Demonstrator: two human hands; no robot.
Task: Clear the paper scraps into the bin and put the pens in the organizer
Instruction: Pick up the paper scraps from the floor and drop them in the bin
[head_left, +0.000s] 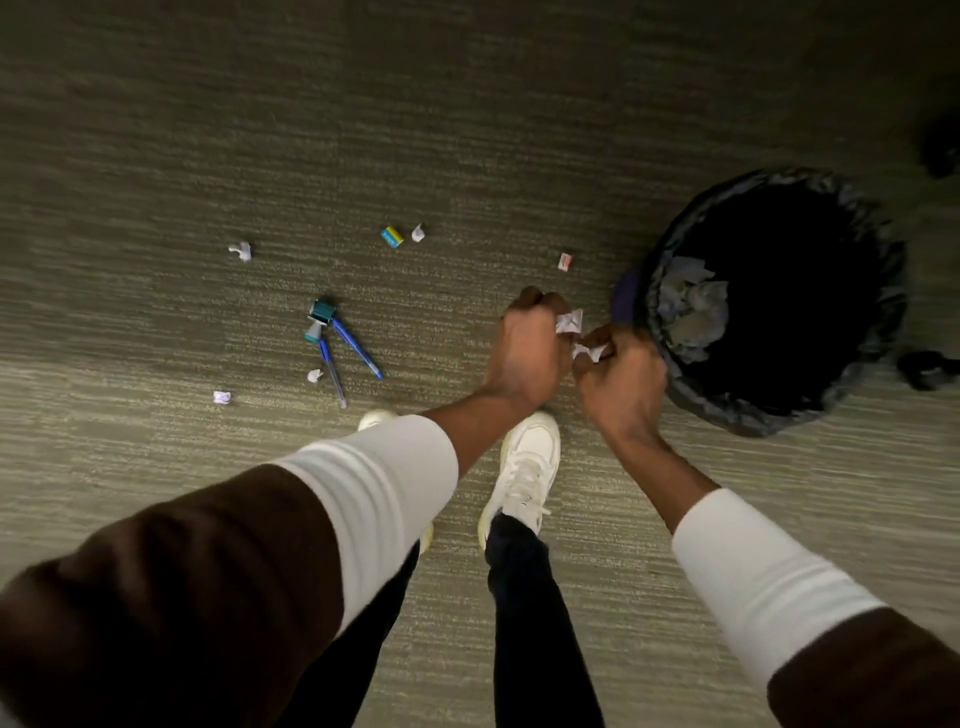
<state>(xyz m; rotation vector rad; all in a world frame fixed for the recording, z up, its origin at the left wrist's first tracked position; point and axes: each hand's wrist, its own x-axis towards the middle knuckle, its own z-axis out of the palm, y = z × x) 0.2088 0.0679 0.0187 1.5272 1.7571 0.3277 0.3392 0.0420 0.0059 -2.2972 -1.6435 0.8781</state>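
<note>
My left hand (527, 345) is closed on a white paper scrap (569, 321), just left of the black bin (680, 384). My right hand (621, 376) pinches another crumpled scrap (589, 353) beside it. The bin has a dark liner and holds crumpled paper (693, 312). On the carpet to the left lie two blue pens (358, 349) (332, 373). More scraps are scattered: one at far left (241, 250), one near the pens (314, 375), one lower left (222, 397), one up top (418, 233). No organizer is in view.
A blue-yellow eraser-like block (392, 236), a small red-white piece (565, 261) and two teal items (323, 310) (313, 332) lie on the grey carpet. My white shoes (524, 467) stand below the hands. Dark shapes (927, 366) sit right of the bin.
</note>
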